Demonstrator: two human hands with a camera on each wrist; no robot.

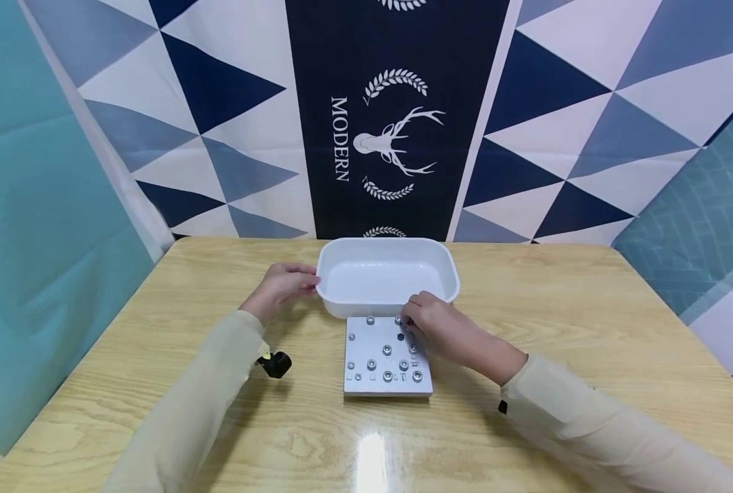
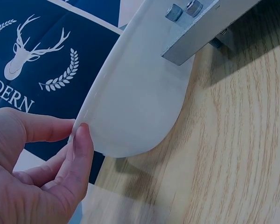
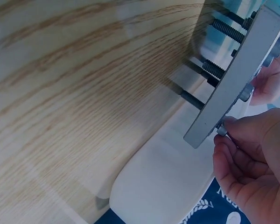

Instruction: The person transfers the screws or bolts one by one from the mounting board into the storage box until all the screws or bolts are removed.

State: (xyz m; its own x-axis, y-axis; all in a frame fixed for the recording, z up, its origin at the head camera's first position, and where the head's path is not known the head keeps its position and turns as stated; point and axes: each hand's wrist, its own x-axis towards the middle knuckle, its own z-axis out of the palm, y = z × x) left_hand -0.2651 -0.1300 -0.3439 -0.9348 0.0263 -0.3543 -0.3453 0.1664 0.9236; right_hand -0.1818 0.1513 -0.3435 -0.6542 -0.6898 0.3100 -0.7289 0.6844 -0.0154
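A silver metal plate (image 1: 369, 388) with several socket-head bolts lies on the table. In the right wrist view, threaded bolt shanks (image 3: 227, 31) stick out below the plate. My right hand (image 1: 438, 327) is at the plate's far right corner, where thumb and fingertips pinch the head of a bolt (image 3: 221, 130). Directly behind the plate stands a white plastic basin (image 1: 385, 309), with nothing visible inside it. With thumb and fingers, my left hand (image 2: 46, 161) pinches the rim at the basin's left end.
The light wooden table (image 1: 218, 424) runs back to a patterned cloth (image 1: 237, 89) with a deer print. A teal cloth (image 1: 46, 205) hangs along the left side. Black wrist camera (image 1: 275, 365) sits beneath the left sleeve.
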